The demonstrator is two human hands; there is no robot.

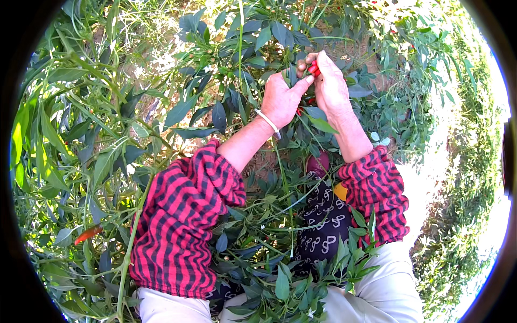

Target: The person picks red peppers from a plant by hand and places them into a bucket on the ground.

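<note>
Both hands meet over a leafy pepper plant (226,109) in the upper middle of the head view. My right hand (332,82) has its fingers closed around several small red chili peppers (314,69). Close against them from the left is my left hand (282,97), its thumb touching the peppers and a dark green leaf (291,76) at its fingers; whether it grips the stem or a pepper is hidden. A white band circles the left wrist. More red peppers (299,111) hang just below the hands among leaves.
Tall pepper stems and leaves (80,121) fill the left side, with an orange-red pepper (88,234) low down. Leafy branches (282,282) lie between the legs. A dark red shoe (318,163) stands on the soil below the hands. More green rows (464,181) run along the right.
</note>
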